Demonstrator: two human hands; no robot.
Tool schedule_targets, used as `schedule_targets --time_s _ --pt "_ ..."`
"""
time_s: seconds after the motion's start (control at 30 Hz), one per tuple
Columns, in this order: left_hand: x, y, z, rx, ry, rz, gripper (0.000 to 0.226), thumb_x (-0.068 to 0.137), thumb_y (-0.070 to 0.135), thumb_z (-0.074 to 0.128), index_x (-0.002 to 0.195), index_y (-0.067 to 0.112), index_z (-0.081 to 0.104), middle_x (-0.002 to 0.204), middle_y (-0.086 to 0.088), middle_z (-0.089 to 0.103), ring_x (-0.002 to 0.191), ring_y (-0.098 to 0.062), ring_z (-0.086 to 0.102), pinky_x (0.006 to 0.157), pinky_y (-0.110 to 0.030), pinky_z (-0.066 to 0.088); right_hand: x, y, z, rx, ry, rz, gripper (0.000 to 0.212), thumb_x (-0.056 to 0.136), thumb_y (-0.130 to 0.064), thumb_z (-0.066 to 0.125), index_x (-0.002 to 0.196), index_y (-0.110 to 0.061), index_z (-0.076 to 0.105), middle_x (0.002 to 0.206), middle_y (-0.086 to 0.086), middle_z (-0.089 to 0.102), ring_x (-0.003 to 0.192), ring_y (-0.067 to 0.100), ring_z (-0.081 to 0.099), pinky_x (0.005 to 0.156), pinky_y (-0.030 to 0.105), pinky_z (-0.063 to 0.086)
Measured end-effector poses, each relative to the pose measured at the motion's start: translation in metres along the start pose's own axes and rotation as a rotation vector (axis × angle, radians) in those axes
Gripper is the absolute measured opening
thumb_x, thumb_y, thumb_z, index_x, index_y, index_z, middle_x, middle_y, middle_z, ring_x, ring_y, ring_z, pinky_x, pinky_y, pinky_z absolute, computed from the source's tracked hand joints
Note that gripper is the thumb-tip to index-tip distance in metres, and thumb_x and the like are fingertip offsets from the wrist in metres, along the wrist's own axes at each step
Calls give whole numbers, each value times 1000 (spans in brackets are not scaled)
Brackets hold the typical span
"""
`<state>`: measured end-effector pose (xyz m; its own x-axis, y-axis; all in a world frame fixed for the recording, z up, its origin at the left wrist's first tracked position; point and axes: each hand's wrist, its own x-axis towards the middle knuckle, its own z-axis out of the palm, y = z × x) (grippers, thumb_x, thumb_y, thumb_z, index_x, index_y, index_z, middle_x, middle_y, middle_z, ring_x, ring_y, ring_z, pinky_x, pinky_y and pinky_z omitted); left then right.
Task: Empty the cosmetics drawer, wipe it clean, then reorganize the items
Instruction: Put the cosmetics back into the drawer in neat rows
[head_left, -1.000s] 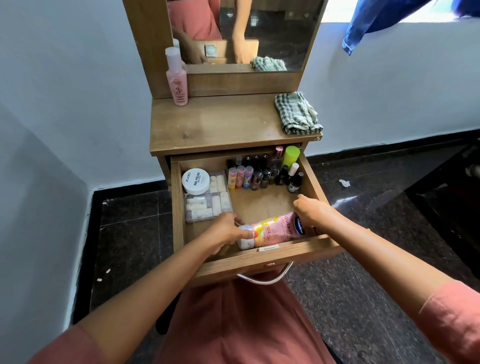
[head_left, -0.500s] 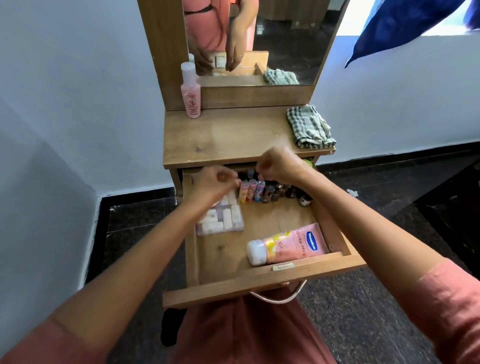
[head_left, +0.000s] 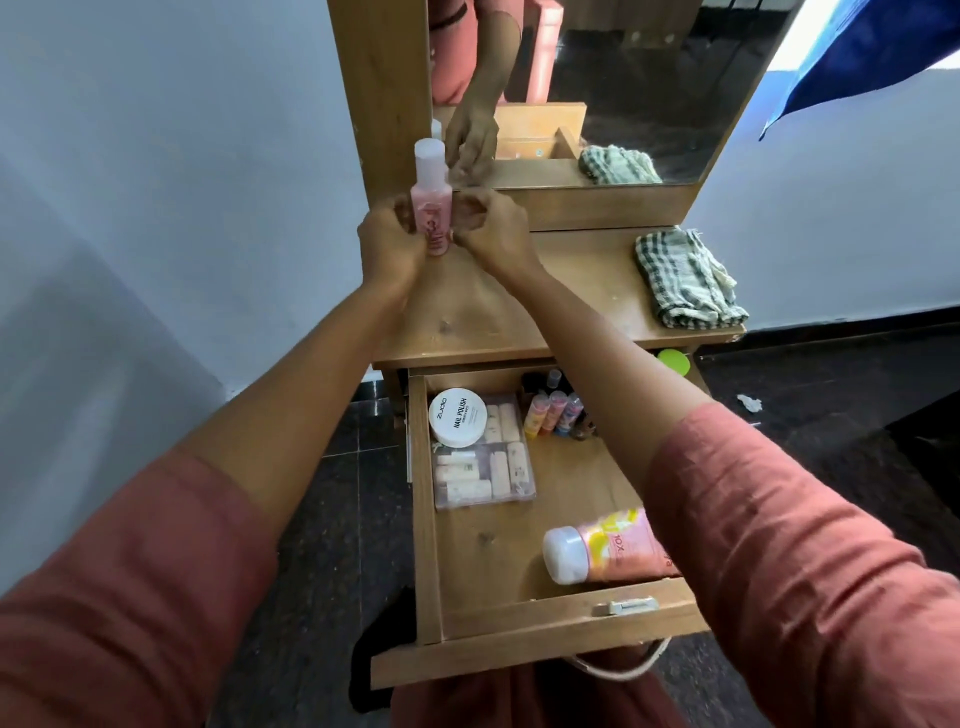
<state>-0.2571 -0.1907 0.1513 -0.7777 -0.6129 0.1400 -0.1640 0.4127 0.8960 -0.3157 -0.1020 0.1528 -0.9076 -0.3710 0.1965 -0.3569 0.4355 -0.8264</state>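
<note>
Emptying looks barely begun: the drawer (head_left: 427, 519) stands pulled out below the bench (head_left: 571, 270) and holds most of its load. The lotion tube (head_left: 605, 545) lies on its side at the front wall; it is probably soft, light and a little slick, so it is best taken round the middle. The white jar (head_left: 457, 417) sits on a clear box (head_left: 498, 467) of small tubes. Both look rigid, so lifting the jar by its rim first and then the box by its edges seems safest. The little bottles (head_left: 553, 413) at the back are likely glass and tippy, best pinched by their caps, few at a time.

The left grip (head_left: 389, 241) and right grip (head_left: 493, 236) sit on the bench with fingers curled, flanking the upright pink bottle (head_left: 431, 213). Whether they pinch something small or touch that bottle, I cannot tell.

Half a second ago both were down at the back of the drawer, over the little bottles; now they are up on the bench. The tube and the checked cloth (head_left: 685, 280) lie as before.
</note>
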Motion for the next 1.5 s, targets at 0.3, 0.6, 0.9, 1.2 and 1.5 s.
schedule_targets --time_s 0.3,0.6,0.9,1.2,1.5 --pt "13 -4 -2 22 -32 52 36 90 24 57 120 5 55 121 -11 61 111 -21 57 82 -16 39 15 3 7 40 15 -50 38 77 -13 71 111 2 62 109 15 68 89 11 58 67 8 45" --pt "-24 6 -14 69 -108 144 34 83 21 67 111 1 62 108 -14 66 96 -21 62 80 -23 51 -22 7 -36 25 -149 -132 39 76 -3 69 114 3 61 109 20 66 97 23 63 89 38 53" --pt "-88 24 -5 95 -247 259 31 73 17 76 98 1 66 85 -2 62 60 6 51 55 -1 42 -88 23 -87 -61 -282 -144 41 78 2 65 119 3 57 113 12 65 90 15 62 75 10 52" --pt "-146 21 27 16 -398 291 35 72 7 74 105 7 62 91 -3 66 80 -12 62 70 -14 50 -142 65 -122 -345 -442 -96 31 82 5 59 112 -1 63 102 15 69 87 11 58 63 1 42" --pt "-184 -11 83 -39 -343 66 24 72 13 74 94 7 64 85 1 62 78 -11 56 62 -8 41 -167 115 -131 -439 -503 46 36 81 6 59 116 -1 60 110 19 66 101 28 65 78 20 48"
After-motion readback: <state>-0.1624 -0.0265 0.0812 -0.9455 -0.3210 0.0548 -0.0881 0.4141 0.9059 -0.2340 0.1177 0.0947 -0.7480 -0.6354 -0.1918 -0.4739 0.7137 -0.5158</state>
